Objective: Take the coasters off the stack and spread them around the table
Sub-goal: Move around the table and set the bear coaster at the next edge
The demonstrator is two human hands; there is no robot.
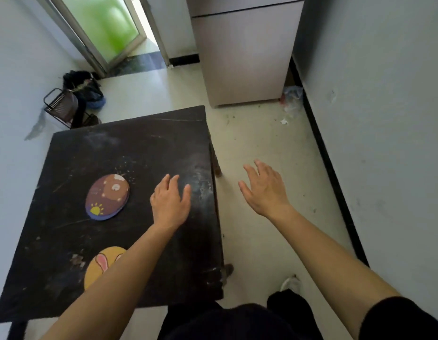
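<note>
1. Dark table [65,241]: mostly bare.
2. Coaster stack [107,197], bear design on top, sits left of centre.
3. Yellow rabbit coaster [100,266] lies alone near the front edge, so spreading seems barely begun.
4. Left hand [170,203] hovers beside the stack, fingers spread, empty. Right hand [264,190], fingers splayed, hangs off-table. Next: pinch the top coaster.

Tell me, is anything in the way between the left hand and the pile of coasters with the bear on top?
Nothing visible. The left hand is open over the dark table, just right of the coaster stack, with only bare tabletop between them.
</note>
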